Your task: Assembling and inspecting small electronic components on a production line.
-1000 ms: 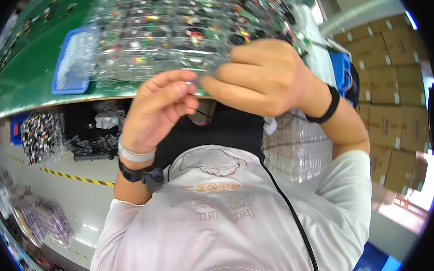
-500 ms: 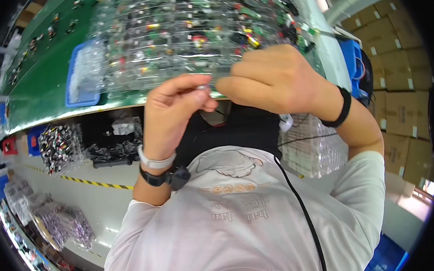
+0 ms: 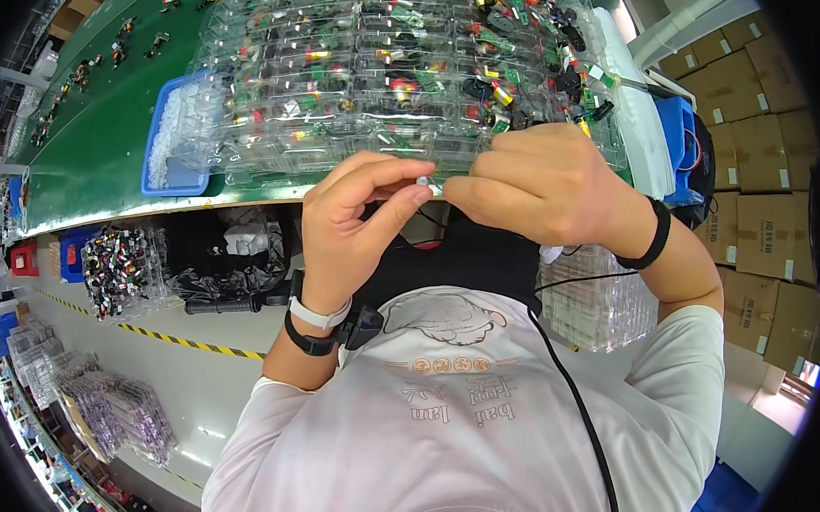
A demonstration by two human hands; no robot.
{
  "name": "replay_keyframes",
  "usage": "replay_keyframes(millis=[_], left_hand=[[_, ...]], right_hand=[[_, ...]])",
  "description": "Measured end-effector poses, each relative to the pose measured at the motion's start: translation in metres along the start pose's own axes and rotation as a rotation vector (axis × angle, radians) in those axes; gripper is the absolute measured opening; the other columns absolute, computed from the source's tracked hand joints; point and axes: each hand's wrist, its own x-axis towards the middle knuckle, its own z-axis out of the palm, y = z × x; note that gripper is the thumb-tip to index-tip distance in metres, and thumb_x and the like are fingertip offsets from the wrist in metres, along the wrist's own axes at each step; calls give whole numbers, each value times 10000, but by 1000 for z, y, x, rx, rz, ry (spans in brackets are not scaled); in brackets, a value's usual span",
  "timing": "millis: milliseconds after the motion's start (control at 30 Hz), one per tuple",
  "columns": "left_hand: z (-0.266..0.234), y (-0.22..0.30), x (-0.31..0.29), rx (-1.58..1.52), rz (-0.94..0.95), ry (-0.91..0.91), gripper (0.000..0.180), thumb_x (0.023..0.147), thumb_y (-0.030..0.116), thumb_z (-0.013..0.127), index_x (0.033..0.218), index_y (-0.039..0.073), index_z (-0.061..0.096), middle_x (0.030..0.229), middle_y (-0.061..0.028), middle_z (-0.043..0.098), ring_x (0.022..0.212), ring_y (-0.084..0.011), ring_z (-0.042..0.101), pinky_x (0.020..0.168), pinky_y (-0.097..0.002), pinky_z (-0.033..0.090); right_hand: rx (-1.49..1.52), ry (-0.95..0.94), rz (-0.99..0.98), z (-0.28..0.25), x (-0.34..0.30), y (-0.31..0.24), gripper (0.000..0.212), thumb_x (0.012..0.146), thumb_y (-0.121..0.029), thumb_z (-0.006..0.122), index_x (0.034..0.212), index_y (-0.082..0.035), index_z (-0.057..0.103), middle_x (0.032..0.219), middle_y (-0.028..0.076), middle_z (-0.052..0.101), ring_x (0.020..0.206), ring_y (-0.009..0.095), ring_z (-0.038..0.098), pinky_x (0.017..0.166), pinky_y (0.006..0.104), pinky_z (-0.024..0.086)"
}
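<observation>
My left hand (image 3: 362, 217) pinches a small whitish, translucent piece (image 3: 423, 181) between thumb and forefinger. My right hand (image 3: 541, 186) is closed, its fingertips almost against that piece. Whatever the right fingers grip is hidden or too small to name. Both hands hover at the near edge of the green table (image 3: 73, 190). Just beyond them stand rows of clear plastic trays (image 3: 280, 159) with small circuit boards and red, yellow and black parts. Left of these lies a blue bin (image 3: 182, 181) with many small clear pieces, partly under the trays' edge.
Loose small parts (image 3: 119, 47) lie far left on the table. A blue container (image 3: 675, 140) stands right of the table, before stacked cardboard boxes (image 3: 771, 237). More clear trays (image 3: 598, 297) are stacked below at right. A black cable (image 3: 569, 377) runs down my shirt.
Both hands appear slightly lower and farther right in the picture, as the whole view has shifted. The small piece now shows more clearly between my left thumb and forefinger.
</observation>
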Motion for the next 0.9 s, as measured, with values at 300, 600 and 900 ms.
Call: replay_keyframes(millis=[300, 600, 900], left_hand=[[-1, -1, -2, -73, -46, -68, 223, 824, -49, 692, 1046, -28, 695, 938, -83, 666, 843, -145, 677, 742, -227, 547], [6, 3, 0, -228, -84, -80, 227, 850, -110, 615, 1064, -67, 675, 971, -142, 657, 857, -205, 684, 773, -281, 571], [-10, 0, -4, -230, -97, -62, 198, 891, -85, 584, 1067, -65, 672, 1020, -136, 652, 874, -189, 683, 797, -271, 566]], right_hand=[[-14, -8, -2, -2, -6, -5, 214, 678, -89, 720, 880, -52, 663, 643, -6, 489, 500, 129, 495, 406, 275, 376], [28, 33, 126, 0, -12, -5, 231, 657, -62, 777, 854, -80, 659, 618, 10, 491, 506, 163, 513, 423, 287, 391], [543, 62, 703, -14, 3, 39, 58, 835, -103, 668, 850, -58, 636, 623, -5, 543, 558, 69, 553, 449, 251, 417]])
